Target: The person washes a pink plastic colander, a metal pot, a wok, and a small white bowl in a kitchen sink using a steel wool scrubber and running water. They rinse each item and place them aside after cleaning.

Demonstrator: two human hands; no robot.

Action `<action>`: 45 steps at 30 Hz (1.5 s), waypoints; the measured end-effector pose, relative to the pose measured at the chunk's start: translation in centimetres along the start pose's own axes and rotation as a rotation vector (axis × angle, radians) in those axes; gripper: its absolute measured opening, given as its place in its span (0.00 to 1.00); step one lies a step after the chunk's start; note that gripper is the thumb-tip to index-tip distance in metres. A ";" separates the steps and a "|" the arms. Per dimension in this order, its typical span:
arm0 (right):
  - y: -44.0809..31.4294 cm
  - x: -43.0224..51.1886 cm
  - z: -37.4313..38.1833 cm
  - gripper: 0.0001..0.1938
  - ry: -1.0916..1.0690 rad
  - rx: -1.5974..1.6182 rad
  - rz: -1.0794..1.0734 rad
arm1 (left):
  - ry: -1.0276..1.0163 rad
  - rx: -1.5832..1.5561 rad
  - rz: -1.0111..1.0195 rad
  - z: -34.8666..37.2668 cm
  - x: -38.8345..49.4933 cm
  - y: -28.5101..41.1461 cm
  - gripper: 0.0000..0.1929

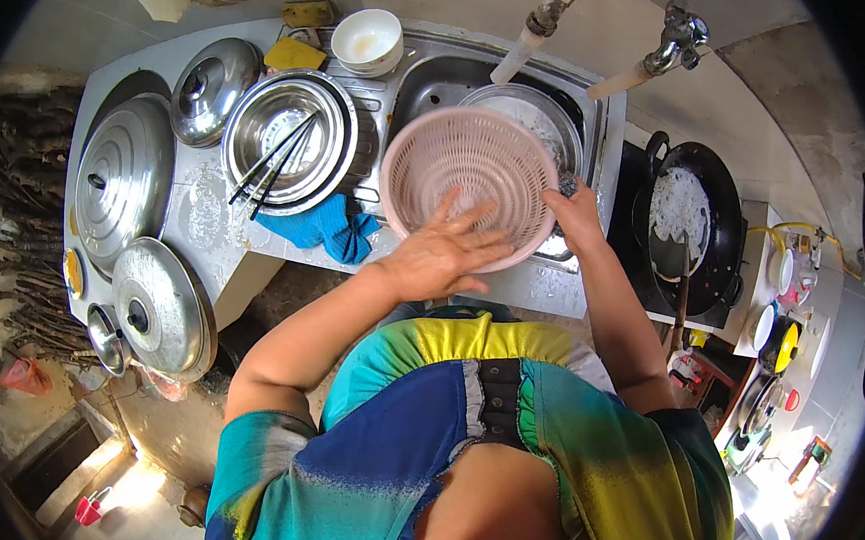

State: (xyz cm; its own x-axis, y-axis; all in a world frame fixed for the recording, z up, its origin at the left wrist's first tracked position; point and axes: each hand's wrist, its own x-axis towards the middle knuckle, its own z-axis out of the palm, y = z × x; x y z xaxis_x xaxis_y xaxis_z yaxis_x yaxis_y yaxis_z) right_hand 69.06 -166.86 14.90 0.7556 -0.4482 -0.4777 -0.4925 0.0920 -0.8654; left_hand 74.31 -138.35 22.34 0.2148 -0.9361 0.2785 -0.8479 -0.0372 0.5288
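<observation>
A pink plastic colander (469, 147) is tilted over the front of the steel sink (430, 74). My right hand (577, 215) grips its right rim, with a dark scouring pad (568, 184) by the fingers. Fingers spread, my left hand (450, 254) lies over the colander's near side; whether its fingertips touch the inside is hard to tell. Behind the colander, a metal basin (534, 112) of sudsy water sits in the sink, partly hidden. Nested steel bowls (284, 141) holding chopsticks (278, 160) stand on the drainboard, beside a blue cloth (324, 229).
White bowls (368, 41) and a yellow sponge (294, 54) are at the back. Pot lids (125, 178) cover the left counter. Two taps (546, 17) overhang the sink. A wok (697, 229) with sudsy liquid and a long-handled utensil (681, 298) sits on the right.
</observation>
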 end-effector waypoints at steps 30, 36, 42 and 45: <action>-5.9 -1.1 -2.4 0.11 0.450 -0.182 -0.725 | 0.991 -1.279 -1.227 5.4 -1.4 -1.8 0.26; -3.9 2.3 -13.4 0.13 0.388 0.439 -0.126 | 1.131 -1.790 -1.303 0.5 -7.2 -4.0 0.25; -5.2 -1.0 -9.8 0.15 0.060 0.833 0.085 | 0.996 -1.324 -1.192 0.7 -7.7 -2.3 0.29; -6.1 -1.4 -3.2 0.13 -0.106 1.030 0.186 | 0.849 -1.160 -1.254 2.8 -3.5 -1.1 0.32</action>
State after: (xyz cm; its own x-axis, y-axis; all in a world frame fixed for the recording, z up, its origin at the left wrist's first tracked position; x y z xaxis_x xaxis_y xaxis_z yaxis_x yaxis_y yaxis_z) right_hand 69.60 -169.59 21.35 0.7641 -0.2742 -0.5840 -0.0366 0.8853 -0.4636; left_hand 73.12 -135.99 18.55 0.8119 -0.1538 -0.5632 0.5795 0.0952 0.8094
